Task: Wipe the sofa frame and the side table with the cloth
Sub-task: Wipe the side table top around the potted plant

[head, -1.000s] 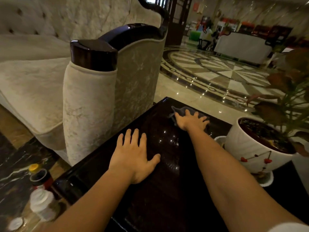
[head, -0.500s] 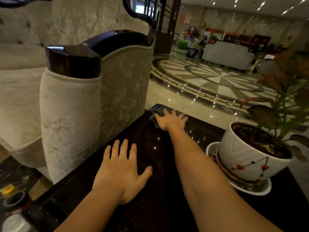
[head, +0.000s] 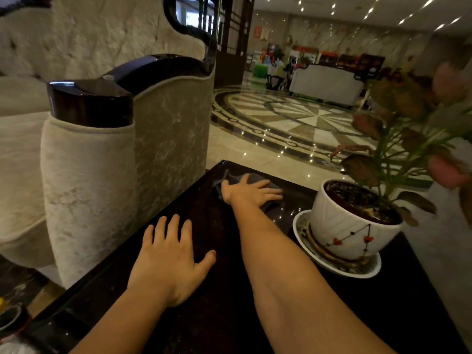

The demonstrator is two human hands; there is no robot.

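Soft dark grey cloth lies under the right grip, whose spread fingers press it flat near the far edge of the glossy dark bench. Just right of that grip stands a smooth white ceramic pot on a saucer; a wide sweep could knock it. The left grip, nearer, rests spread on the bench, beside the polished sofa frame

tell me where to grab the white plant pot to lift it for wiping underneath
Probably the white pot, by its bare wall below the rim, from the near-left side. The wall flares upward, so a cupping grip should not slip, and the leaves spread over the top and right.
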